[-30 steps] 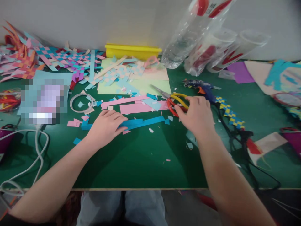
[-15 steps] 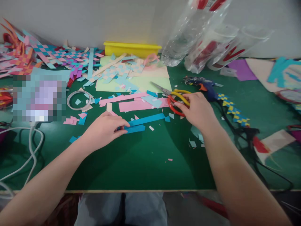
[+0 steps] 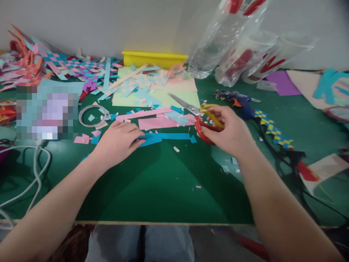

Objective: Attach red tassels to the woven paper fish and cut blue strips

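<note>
My left hand (image 3: 118, 140) lies on the green table (image 3: 163, 182), its fingers closed over the left end of several blue paper strips (image 3: 166, 137). My right hand (image 3: 229, 129) grips the yellow and red handles of a pair of scissors (image 3: 200, 115), whose steel blades point up and to the left, over pink strips (image 3: 160, 122). Small paper scraps lie scattered between the two hands.
Woven paper mats (image 3: 68, 67) are piled at the back left, a yellow box (image 3: 154, 58) at the back, clear plastic bottles (image 3: 231, 43) at the back right. A tape ring (image 3: 91, 115) lies left, a blue glue gun (image 3: 237, 100) with cable right, a white cable (image 3: 29, 182) at the far left.
My right hand has closed on the scissors' handles and raised them slightly off the table. My left hand has gathered the blue strips together, now lying more level.
</note>
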`<state>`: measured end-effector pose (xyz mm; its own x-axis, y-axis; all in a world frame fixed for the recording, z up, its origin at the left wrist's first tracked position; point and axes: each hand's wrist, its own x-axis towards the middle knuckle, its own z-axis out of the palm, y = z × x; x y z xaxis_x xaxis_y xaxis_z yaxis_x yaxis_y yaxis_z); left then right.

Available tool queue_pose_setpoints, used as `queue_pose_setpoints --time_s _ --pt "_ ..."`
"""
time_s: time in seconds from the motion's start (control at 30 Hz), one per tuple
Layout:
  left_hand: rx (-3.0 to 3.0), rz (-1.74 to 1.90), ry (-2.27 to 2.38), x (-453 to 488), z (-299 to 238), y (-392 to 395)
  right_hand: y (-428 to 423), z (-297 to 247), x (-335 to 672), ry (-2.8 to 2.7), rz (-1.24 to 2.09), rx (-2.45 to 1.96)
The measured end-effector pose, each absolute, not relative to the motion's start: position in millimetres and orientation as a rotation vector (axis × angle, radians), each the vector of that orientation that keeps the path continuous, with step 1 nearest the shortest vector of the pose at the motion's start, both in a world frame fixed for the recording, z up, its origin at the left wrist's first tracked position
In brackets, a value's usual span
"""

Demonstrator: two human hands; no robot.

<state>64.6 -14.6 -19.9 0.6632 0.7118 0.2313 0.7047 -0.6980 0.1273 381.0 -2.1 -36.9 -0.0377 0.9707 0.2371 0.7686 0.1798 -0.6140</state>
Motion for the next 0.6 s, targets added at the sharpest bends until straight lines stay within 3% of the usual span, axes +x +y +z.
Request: queue_pose_setpoints --time_s 0.17,0.33,0.6 --pt "2.909 0.521 1.077 77 -26 -19 -7 -30 374 -2.087 0.15 -1.68" --pt "2.936 0.379 1.006 82 -34 -19 -8 -26 387 -2.29 0.064 -1.6" --pt "2.802 0.44 1.023 76 -36 -12 -12 -11 398 -2.431 0.406 -1.529"
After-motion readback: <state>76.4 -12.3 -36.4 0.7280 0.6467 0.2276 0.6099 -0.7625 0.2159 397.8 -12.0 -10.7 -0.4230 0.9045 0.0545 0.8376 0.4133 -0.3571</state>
